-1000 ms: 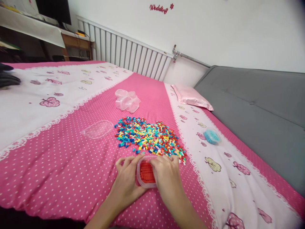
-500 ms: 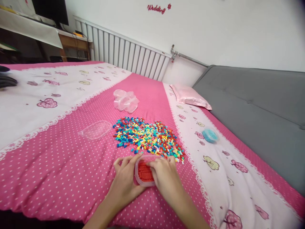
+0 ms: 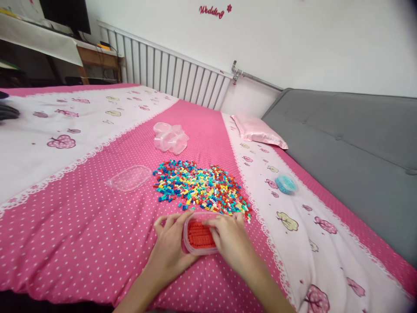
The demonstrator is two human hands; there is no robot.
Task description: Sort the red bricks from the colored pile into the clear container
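Container (image 3: 202, 251) (partly) behind right hand (image 3: 230, 237)

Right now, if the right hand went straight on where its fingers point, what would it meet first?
Likely the red bricks inside the tub, then its wall by the left hand; depth there is unclear.

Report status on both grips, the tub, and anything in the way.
Left grip holding transparent tub. Right grip over tub, fingers at red pieces. Multicoloured pile just beyond; nothing visibly blocking.

Bright, diffuse light. Faint sheen on pillow (image 3: 259, 129). Deep shadow under desk (image 3: 97, 57). Wide-angle stretch toward edges, upper-right corner dark. Loose bricks (image 3: 202, 184) slightly soft.
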